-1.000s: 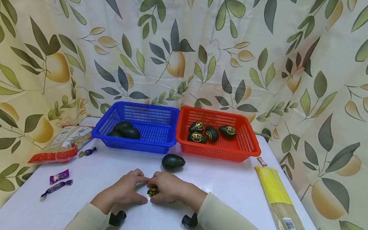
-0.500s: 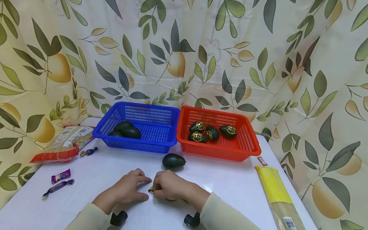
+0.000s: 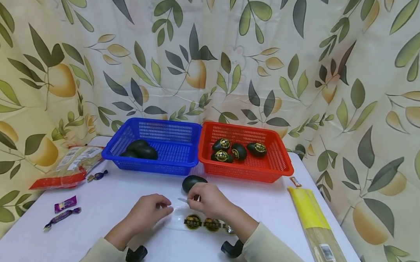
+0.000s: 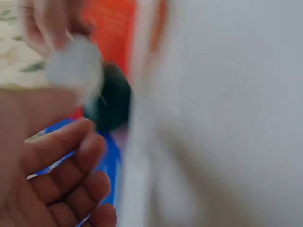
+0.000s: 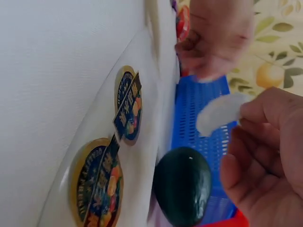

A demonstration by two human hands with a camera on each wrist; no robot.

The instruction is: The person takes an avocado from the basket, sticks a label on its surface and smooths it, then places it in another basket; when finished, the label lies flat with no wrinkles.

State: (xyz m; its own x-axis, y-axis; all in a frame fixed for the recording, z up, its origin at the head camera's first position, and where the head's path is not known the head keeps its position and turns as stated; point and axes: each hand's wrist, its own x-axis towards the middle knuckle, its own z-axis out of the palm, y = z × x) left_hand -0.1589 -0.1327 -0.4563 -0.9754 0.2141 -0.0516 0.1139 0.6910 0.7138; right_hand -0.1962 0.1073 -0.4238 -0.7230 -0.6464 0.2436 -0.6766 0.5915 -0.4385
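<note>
A round sticker [image 5: 218, 112], its pale back showing, is pinched at one edge between the thumb and finger of my right hand [image 3: 210, 200]. Below that hand lies a clear sheet [image 3: 174, 222] with a row of round black-and-gold stickers [image 3: 193, 222]. To the left, my left hand [image 3: 145, 216] hovers with loosely bent fingers and holds nothing; the left wrist view has its fingers [image 4: 90, 151] apart from the sticker. A dark green avocado [image 5: 183, 185], bare of any sticker on the side seen, lies just behind my right hand.
Behind stand a blue basket [image 3: 152, 166] with several plain avocados and a red basket [image 3: 243, 172] with several stickered ones. Wrapped candies [image 3: 62, 216] and a red-and-clear bag [image 3: 71, 166] lie left. A yellow-topped pack [image 3: 310, 209] lies right.
My right hand has lifted up and away from the sheet with a sticker pinched in it, uncovering the row of stickers. My left hand stays close to its place.
</note>
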